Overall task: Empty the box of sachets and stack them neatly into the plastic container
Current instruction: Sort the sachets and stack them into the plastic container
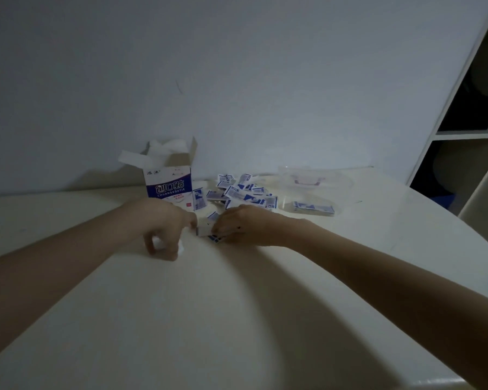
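Pinching a small stack of sachets (209,235) from both sides, left hand (164,229) and right hand (240,226) meet at table centre; left thumb and forefinger curl onto the stack's left end, other left fingers curled down to the table (237,319), right fingers curled over the stack's right end. Box (169,184) stands upright just beyond the left hand, top flaps open, near the far edge by the wall (237,66). Loose sachet pile (243,192) lies right of the box, just beyond the right hand. Clear plastic container (316,190) sits farther right, near the far edge, with a few sachets (313,207) flat in its near part. Near half of the table is open; curved right rim is well apart from the container. Shelf unit (468,130) stands at far right beyond the rim.
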The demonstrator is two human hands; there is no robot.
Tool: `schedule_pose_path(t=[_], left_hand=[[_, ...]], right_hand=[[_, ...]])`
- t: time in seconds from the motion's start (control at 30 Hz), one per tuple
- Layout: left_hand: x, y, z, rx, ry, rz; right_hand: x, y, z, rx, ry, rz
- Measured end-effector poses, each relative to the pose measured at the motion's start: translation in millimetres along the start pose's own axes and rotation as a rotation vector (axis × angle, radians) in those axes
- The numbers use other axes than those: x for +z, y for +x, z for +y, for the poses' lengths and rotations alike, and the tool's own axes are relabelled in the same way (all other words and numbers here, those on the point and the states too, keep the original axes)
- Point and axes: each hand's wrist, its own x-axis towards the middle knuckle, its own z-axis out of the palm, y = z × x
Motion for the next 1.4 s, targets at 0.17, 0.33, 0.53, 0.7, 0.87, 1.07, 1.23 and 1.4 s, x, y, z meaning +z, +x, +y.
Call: schedule_pose_path(t=[0.17,0.33,0.53,0.7,0.87,1.07,1.23,1.4], left_hand=[[6,10,10,0.146,0.061,0.197],[-1,21,34,0.404,-0.483,0.393],[-1,32,39,0.303,-0.965,0.311],[0,35,33,0.31,-1.006,0.378],[-6,31,40,0.266,-0.983,0.513],[-2,30,51,0.278,-1.007,0.484],[0,35,49,0.25,-0.894,0.481],[-2,36,42,0.309,-0.796,0.443]], right_hand=[[-9,-14,9,0.137,0.038,0.116],[-25,-28,18,0.3,0.098,0.216],[-34,-43,27,0.434,0.191,0.207],[-46,-50,30,0.592,0.525,0.321],[-52,-54,26,0.609,0.871,0.414],[-50,-57,26,0.546,0.729,0.448],[-31,-63,26,0.317,0.172,0.179],[-43,-62,28,0.397,0.426,0.369]])
